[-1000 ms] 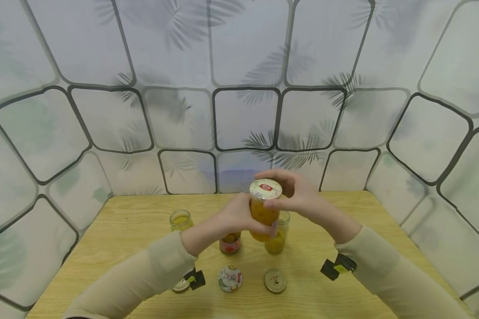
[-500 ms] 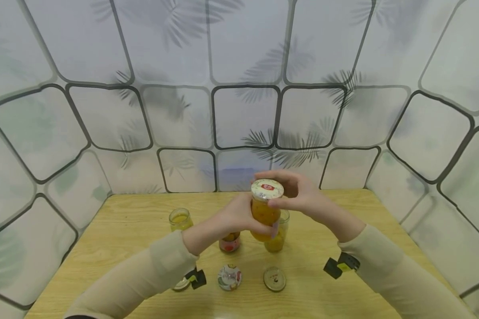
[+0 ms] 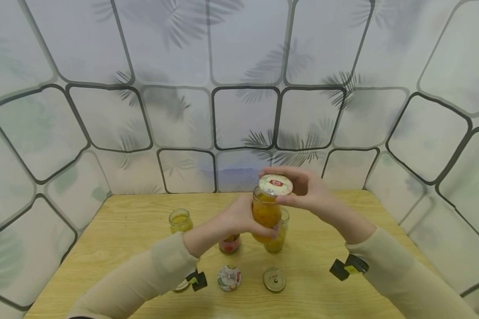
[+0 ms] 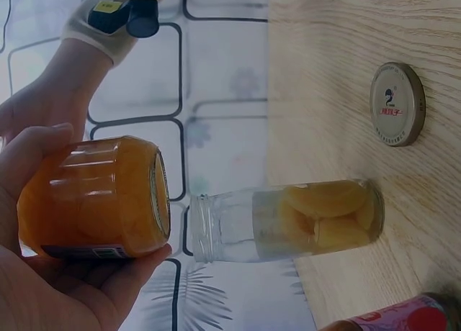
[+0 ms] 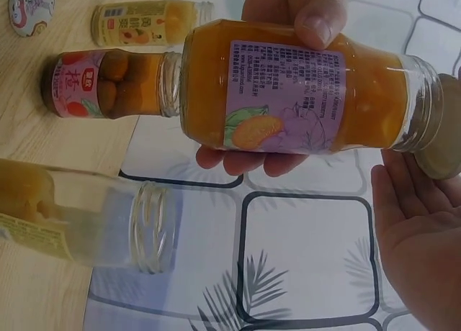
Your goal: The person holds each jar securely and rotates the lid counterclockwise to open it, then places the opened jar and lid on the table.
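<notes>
Above the table, my left hand (image 3: 237, 215) grips a glass jar of orange fruit (image 3: 266, 215) round its body. The jar carries a purple label (image 5: 284, 101) with an orange drawn on it. My right hand (image 3: 309, 190) holds the pale lid (image 3: 276, 184) with a red mark by its edge, thumb on the near side. That lid is tilted and lifted off the jar's mouth on the right, with the glass thread (image 5: 421, 104) bare beside it. Behind and below stands a lidless jar of yellow fruit pieces (image 4: 328, 216).
On the wooden table (image 3: 335, 274) stand a pink-labelled open jar (image 5: 108, 83) and another open jar with yellow contents (image 3: 180, 221) to the left. Nearer lie a colourful lid (image 3: 229, 278), a gold lid (image 3: 274, 280) and a third lid (image 3: 181, 285), partly hidden by the left wrist camera.
The lid has come off the jar's mouth and moved up and right with my right hand. My left hand keeps the jar nearly where it was.
</notes>
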A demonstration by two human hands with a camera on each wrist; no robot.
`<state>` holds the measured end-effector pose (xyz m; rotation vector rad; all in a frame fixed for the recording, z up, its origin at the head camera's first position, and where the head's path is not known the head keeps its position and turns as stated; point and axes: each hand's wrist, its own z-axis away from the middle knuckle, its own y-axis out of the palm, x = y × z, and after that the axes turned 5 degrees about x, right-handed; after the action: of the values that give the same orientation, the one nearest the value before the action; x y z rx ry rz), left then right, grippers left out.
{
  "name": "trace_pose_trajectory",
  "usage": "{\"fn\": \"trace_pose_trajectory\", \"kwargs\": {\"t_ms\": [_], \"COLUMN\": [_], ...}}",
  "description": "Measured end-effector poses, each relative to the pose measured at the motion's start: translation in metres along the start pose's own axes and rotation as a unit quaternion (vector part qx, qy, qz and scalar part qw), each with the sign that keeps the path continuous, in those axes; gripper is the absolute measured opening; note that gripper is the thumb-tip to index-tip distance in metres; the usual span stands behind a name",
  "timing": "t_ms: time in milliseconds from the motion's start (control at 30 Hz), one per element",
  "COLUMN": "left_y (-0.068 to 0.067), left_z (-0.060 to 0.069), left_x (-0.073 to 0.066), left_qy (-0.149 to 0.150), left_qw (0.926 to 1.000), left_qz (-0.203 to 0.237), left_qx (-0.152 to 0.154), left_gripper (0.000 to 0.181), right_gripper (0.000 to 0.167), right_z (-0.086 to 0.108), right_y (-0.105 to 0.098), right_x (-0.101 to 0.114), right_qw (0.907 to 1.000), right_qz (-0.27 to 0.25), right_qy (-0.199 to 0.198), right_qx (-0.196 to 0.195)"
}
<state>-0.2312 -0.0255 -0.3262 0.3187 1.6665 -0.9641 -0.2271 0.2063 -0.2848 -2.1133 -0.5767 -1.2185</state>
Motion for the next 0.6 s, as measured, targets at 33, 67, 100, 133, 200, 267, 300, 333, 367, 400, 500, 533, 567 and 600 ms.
{"fn": "trace_pose_trajectory", "kwargs": {"t_ms": [33, 67, 100, 133, 200, 267, 300, 333, 367, 400, 500, 533, 567, 600], "left_y": [0.001, 0.001, 0.002, 0.002, 0.004, 0.006, 0.007, 0.007, 0.008, 0.009, 0.010, 0.011, 0.011, 0.012], "left_z": [-0.001, -0.001, -0.002, -0.002, -0.003, -0.004, -0.004, -0.005, -0.005, -0.005, -0.007, -0.007, -0.007, -0.008], "left_x": [0.000, 0.001, 0.001, 0.000, 0.000, -0.002, -0.002, -0.003, -0.004, -0.004, -0.007, -0.007, -0.008, -0.008], "left_qy": [0.001, 0.001, 0.001, 0.001, -0.002, -0.009, -0.011, -0.013, -0.013, -0.013, -0.007, -0.005, -0.004, -0.002], "left_qw": [1.0000, 1.0000, 1.0000, 1.0000, 0.9999, 0.9999, 0.9998, 0.9998, 0.9998, 0.9999, 0.9999, 0.9999, 0.9999, 0.9999], "left_qz": [0.001, 0.001, -0.003, -0.006, -0.012, -0.012, -0.012, -0.010, -0.008, -0.006, -0.007, -0.008, -0.006, -0.006], "left_qx": [-0.001, -0.001, -0.001, -0.002, -0.005, -0.007, -0.009, -0.010, -0.008, -0.006, 0.004, 0.007, 0.011, 0.014], "left_gripper": [0.053, 0.053, 0.053, 0.053, 0.054, 0.056, 0.056, 0.057, 0.057, 0.057, 0.055, 0.055, 0.054, 0.053], "right_gripper": [0.053, 0.053, 0.053, 0.054, 0.055, 0.055, 0.056, 0.056, 0.056, 0.056, 0.056, 0.056, 0.057, 0.057], "right_z": [0.002, 0.003, 0.006, 0.008, 0.014, 0.019, 0.021, 0.024, 0.026, 0.028, 0.034, 0.036, 0.039, 0.041], "right_y": [-0.001, -0.002, -0.003, -0.003, -0.005, -0.006, -0.006, -0.007, -0.007, -0.008, -0.009, -0.010, -0.010, -0.011], "right_x": [0.000, 0.000, 0.000, -0.001, -0.001, 0.000, 0.000, 0.000, 0.000, 0.000, -0.001, -0.001, 0.000, 0.001], "right_qw": [1.0000, 1.0000, 0.9999, 0.9999, 0.9999, 0.9998, 0.9997, 0.9996, 0.9994, 0.9993, 0.9991, 0.9991, 0.9992, 0.9991], "right_qz": [0.002, 0.005, 0.008, 0.010, 0.015, 0.022, 0.025, 0.029, 0.033, 0.036, 0.040, 0.040, 0.039, 0.040], "right_qy": [-0.005, -0.007, -0.008, -0.009, -0.008, -0.004, -0.003, -0.003, -0.002, -0.001, -0.002, -0.003, -0.001, 0.000], "right_qx": [0.001, 0.002, 0.001, 0.001, 0.001, -0.001, -0.003, -0.004, -0.005, -0.007, -0.010, -0.011, -0.012, -0.015]}}
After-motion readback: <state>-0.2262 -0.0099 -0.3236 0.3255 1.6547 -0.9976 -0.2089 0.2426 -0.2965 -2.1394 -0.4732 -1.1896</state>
